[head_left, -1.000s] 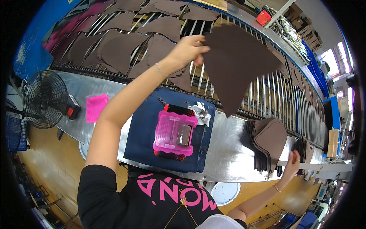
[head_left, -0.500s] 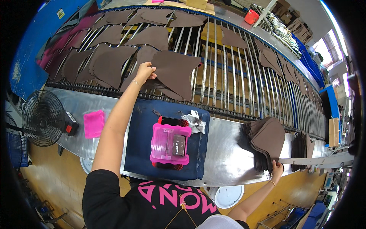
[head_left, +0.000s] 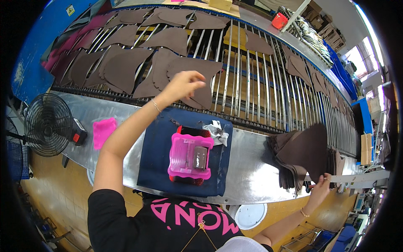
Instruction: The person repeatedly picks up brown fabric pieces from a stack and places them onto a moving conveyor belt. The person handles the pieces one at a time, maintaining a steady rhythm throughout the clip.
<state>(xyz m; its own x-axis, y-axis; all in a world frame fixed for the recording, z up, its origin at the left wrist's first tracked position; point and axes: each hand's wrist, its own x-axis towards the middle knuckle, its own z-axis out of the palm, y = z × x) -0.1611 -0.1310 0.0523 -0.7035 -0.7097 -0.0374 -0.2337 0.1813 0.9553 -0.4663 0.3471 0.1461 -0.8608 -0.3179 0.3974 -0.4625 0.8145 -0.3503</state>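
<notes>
My left hand [head_left: 184, 86] hangs over the rack of metal rods, its fingers bent but apart and nothing in them. Just beneath and beyond it lies a flat, dark brown cut piece [head_left: 199, 66], overlapping others on the rods. At the right, my right hand [head_left: 320, 188] pinches the lower corner of another brown cut piece [head_left: 310, 147], which is raised and tilted above a stack of like pieces [head_left: 287, 174]. A pink tray [head_left: 181, 157] with a dark, shiny roller [head_left: 200, 158] in it sits before me on a blue cloth [head_left: 157, 168].
The rod rack [head_left: 235, 84] runs across the far side, with several brown pieces on it. On the metal table [head_left: 247, 168] lie a crumpled white rag [head_left: 218, 133] and a pink sheet [head_left: 103, 131]. A black fan [head_left: 48, 125] stands left; a pale bar [head_left: 361, 178] juts in from the right.
My left hand has let go of the brown piece on the rack and moved right and nearer. My right hand has shifted right, lifting the top piece partly off the stack.
</notes>
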